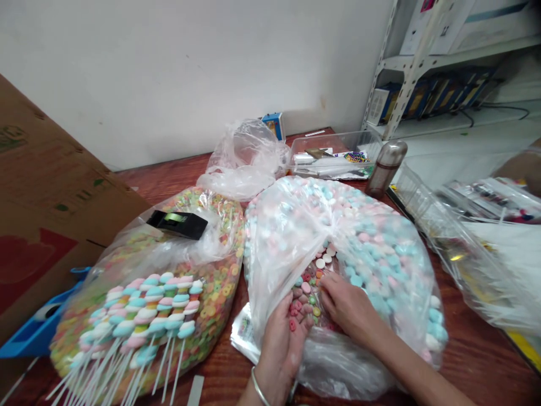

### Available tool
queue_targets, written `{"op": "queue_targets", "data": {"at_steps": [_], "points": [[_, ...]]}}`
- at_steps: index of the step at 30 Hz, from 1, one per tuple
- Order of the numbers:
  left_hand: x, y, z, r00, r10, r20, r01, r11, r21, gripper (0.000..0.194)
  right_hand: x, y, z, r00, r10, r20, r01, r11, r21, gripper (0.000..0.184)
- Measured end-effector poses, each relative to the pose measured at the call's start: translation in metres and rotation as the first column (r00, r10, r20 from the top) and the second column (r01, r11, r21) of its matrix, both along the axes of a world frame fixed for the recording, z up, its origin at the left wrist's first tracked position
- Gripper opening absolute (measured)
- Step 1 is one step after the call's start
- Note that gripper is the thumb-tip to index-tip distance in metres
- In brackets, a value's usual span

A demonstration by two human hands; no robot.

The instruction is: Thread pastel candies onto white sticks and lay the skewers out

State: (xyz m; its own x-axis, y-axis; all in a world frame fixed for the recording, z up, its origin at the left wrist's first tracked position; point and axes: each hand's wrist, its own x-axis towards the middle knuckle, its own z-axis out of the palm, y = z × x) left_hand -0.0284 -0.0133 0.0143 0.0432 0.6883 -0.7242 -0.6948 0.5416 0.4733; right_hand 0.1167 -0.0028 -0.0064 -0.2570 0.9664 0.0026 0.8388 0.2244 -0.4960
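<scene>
Item: left hand, palm up and cupped, a metal bangle on the wrist, holding small pink candies in the hollow of the palm and fingers. Item: right hand, fingers curled and bunched at the mouth of the bag, touching the candies; whether it grips any cannot be told. Item: clear plastic bag of pastel blue, pink and white candies, lying on the wooden counter near its front edge, its gathered mouth spread between both hands. Just left of it: a second clear bag of multicoloured ring candies and striped marshmallow twists on white sticks, with a black tape dispenser resting on top. Toward the back edge: a crumpled plastic bag, a clear plastic tub and a steel vacuum flask. At the left edge: a cardboard box.
</scene>
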Motion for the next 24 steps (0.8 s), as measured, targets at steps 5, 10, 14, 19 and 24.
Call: {"op": "queue_targets", "data": {"at_steps": [5, 10, 14, 19, 24], "points": [[-0.002, 0.0, -0.003, 0.989, -0.083, 0.121, 0.077, 0.996, 0.051, 0.013, 0.009, -0.008, 0.01, 0.99, 0.076, -0.12, -0.077, 0.997, -0.004, 0.019], [-0.007, 0.005, 0.0, 0.996, 0.043, 0.084, -0.047, 0.998, 0.041, 0.008, -0.007, -0.006, -0.006, 0.999, -0.002, -0.053, 0.002, 1.0, -0.001, 0.02], [-0.006, 0.005, 0.004, 0.991, 0.099, 0.091, -0.103, 0.994, 0.038, 0.012, -0.01, -0.003, -0.013, 0.999, -0.005, -0.045, 0.005, 1.0, 0.003, 0.016], [-0.003, 0.004, 0.004, 0.99, 0.135, 0.045, -0.137, 0.989, 0.052, 0.009, 0.001, -0.008, -0.007, 0.996, 0.048, -0.072, -0.05, 0.998, -0.026, 0.013], [-0.005, 0.002, -0.001, 0.99, 0.136, 0.044, -0.14, 0.987, 0.084, 0.009, -0.01, -0.02, -0.008, 0.994, 0.107, -0.031, -0.108, 0.994, -0.033, 0.017]]}}
